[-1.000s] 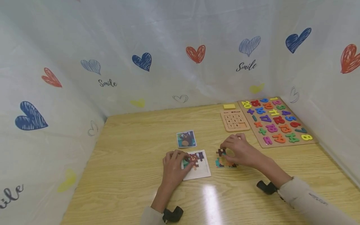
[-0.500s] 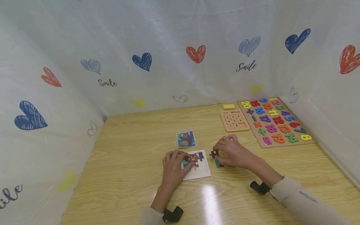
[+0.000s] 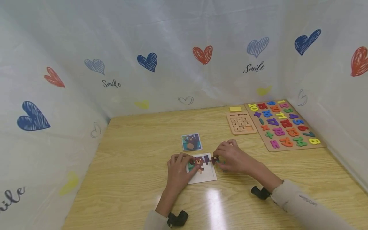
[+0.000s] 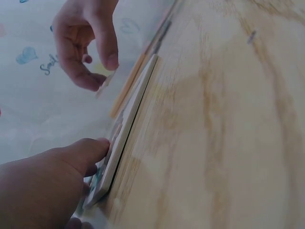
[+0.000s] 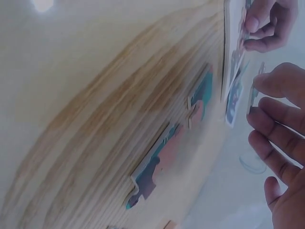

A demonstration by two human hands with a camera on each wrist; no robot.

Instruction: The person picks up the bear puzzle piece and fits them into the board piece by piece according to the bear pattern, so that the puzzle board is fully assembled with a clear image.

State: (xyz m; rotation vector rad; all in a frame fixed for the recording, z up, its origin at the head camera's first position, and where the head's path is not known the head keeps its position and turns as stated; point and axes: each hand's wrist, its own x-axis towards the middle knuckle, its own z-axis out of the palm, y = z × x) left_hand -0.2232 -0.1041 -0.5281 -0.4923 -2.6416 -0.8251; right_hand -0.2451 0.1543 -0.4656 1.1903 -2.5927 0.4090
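On the wooden table (image 3: 129,191) I see the puzzle board (image 3: 208,176) lying flat, nearly square, so no long axis is clear. At its nine o'clock the left hand (image 3: 179,167) holds it, fingers bent, thumb upon the picture. At its three o'clock, the right hand (image 3: 234,158) pinches one puzzle piece (image 3: 214,160) with thumb and finger, other fingers loosely spread. This piece is lifted, at two o'clock from the board's middle, close to the edge; whether they touch, I cannot tell.
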